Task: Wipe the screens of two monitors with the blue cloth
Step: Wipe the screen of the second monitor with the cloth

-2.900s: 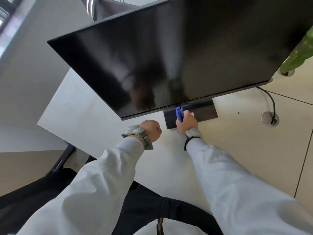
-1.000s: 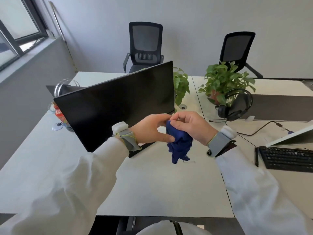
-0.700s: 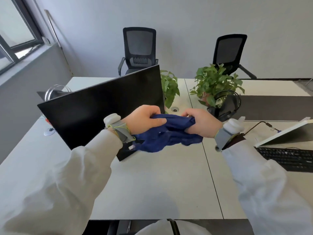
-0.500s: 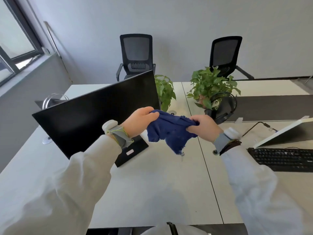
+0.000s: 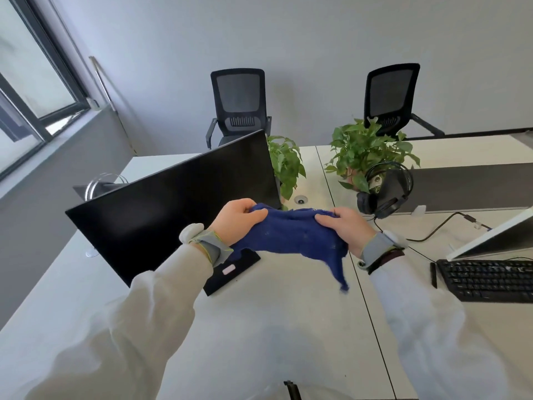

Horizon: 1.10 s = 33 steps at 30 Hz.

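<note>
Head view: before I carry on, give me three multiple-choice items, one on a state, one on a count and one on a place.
1. The screen of the black monitor is:
A. dark
B. showing a lit picture
C. covered by a sheet

2. How many office chairs stand at the wall behind the desk?
A. one
B. two
C. four

3. The blue cloth is:
A. lying flat on the desk
B. held up between the left hand and the right hand
C. pressed against the black monitor

Answers:
1 A: the panel is plain black with only faint reflections.
2 B: two black mesh-backed chairs show side by side.
3 B: each hand grips one end of the cloth, and a corner hangs free above the desk.
</note>
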Motion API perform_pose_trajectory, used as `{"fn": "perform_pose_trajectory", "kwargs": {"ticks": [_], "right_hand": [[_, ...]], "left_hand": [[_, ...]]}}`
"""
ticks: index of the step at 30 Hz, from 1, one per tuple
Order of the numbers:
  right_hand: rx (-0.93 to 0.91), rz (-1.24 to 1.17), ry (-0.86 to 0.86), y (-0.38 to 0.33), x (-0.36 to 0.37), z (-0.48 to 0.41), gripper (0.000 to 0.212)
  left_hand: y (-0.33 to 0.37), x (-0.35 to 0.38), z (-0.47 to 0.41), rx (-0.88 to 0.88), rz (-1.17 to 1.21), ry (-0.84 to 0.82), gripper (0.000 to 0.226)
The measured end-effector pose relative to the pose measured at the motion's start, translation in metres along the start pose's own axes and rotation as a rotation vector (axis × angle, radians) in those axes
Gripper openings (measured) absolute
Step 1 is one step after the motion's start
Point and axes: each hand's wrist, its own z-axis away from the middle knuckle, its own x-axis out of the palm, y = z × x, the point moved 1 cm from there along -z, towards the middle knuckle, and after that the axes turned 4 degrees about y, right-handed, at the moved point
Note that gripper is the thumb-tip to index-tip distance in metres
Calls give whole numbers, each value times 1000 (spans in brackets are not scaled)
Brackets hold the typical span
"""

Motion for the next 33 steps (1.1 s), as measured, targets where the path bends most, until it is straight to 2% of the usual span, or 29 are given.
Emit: {"fn": "perform_pose_trajectory", "kwargs": {"ticks": [2, 5, 7, 9, 11, 12, 14, 16, 18, 20, 23, 24, 26, 27, 30, 33], "right_hand": [[-57, 200, 30, -7, 0, -2, 28], [-233, 585, 110, -26, 3, -1, 23], [-298, 703, 132, -37, 8, 2, 22], [-319, 734, 117, -46, 19, 6, 20], [-351, 744, 47, -55, 37, 15, 15], [-385, 742, 0, -59, 47, 21, 15], [-407, 699, -131, -66, 65, 35, 19], [-347, 671, -268, -68, 74, 44, 26], [-372, 708, -339, -67, 73, 47, 23], [-359, 572, -287, -66, 63, 44, 25], [-194, 215, -66, -56, 40, 32, 19], [-192, 176, -3, -49, 34, 26, 15], [-152, 204, 13, -39, 26, 23, 44], [-109, 162, -36, -34, 24, 24, 51], [-59, -87, -205, -26, 25, 25, 39], [-183, -56, -90, -29, 19, 21, 42]], "left_hand": [[-5, 3, -2, 15, -143, 11, 24], [-10, 8, -3, 0, -230, -33, 18], [-11, 12, -5, -58, -239, -95, 22], [-10, 21, -5, -243, -3, -154, 35], [-5, 35, 0, -537, 483, -249, 52], [-3, 41, 2, -630, 669, -302, 59], [-1, 48, 4, -692, 869, -367, 71], [1, 48, 7, -694, 956, -403, 69], [3, 47, 10, -651, 926, -390, 60], [-2, 48, 8, -610, 935, -339, 46], [-9, 47, 2, -499, 972, -213, 30], [-10, 46, 0, -453, 976, -186, 35], [-8, 44, 0, -376, 1018, -188, 49], [-6, 43, 1, -339, 1042, -203, 53], [-3, 41, 0, -243, 1036, -244, 62], [-4, 36, -4, -238, 923, -195, 59]]}}
